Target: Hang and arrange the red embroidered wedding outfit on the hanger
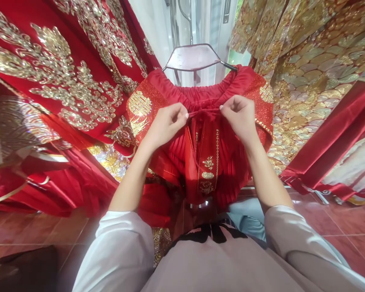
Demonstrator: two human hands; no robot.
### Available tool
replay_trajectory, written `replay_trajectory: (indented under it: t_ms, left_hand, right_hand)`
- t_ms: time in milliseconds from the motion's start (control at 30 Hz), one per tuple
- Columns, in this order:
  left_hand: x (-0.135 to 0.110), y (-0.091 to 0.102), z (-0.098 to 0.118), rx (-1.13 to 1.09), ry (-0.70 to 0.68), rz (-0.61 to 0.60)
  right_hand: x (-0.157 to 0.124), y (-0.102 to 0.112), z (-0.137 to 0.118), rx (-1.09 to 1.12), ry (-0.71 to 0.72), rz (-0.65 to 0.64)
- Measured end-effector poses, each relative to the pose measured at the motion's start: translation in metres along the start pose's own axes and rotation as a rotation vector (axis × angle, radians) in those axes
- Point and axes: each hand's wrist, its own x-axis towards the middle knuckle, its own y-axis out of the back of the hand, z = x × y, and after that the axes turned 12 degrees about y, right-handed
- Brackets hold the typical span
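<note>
A red pleated skirt (176, 156) with gold embroidery hangs by its gathered waist from a metal hanger (192, 56) in front of me. At the middle of the waistband, a thin red drawstring (204, 110) runs between my hands. My left hand (169, 123) pinches one side of the string between thumb and fingers. The other side is pinched in my right hand (239, 117), a short way to the right. The string looks drawn taut across the gathers, with a loose length hanging down the skirt's front. Whether it is knotted in the middle I cannot make out.
Red fabric with silver-gold beading (63, 77) hangs close on the left. On the right hangs a gold scale-patterned garment (307, 81), with a red satin band (331, 138) beside it. Below is a reddish tiled floor (346, 219); a dark object (24, 267) lies at lower left.
</note>
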Motion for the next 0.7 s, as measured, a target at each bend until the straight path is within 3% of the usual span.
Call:
replay_trajectory:
  t_ms: [167,233,333,433,533,633,700]
  left_hand:
    - [-0.043,0.007,-0.015,0.442,0.126,0.443]
    - [-0.060,0.006,-0.031,0.626,0.237,0.525]
    - [-0.072,0.005,-0.058,0.753,0.410,0.408]
    - [-0.073,0.003,-0.069,0.729,0.485,0.280]
    - [-0.072,-0.006,-0.061,0.667,0.439,0.250]
    - [-0.069,-0.022,-0.045,0.564,0.349,0.173]
    - [-0.066,-0.034,-0.037,0.497,0.276,0.113]
  right_hand:
    - [-0.026,-0.004,-0.018,-0.217,0.122,0.173]
    - [-0.037,-0.012,-0.030,-0.273,0.144,0.153]
    - [-0.032,-0.031,-0.038,-0.289,0.173,0.014]
    - [-0.002,-0.053,-0.034,-0.334,0.207,-0.116]
    - [0.034,-0.073,-0.033,-0.389,0.159,-0.277]
    - [0.060,-0.089,-0.051,-0.462,0.086,-0.377]
    - [0.070,-0.097,-0.066,-0.511,0.180,-0.411]
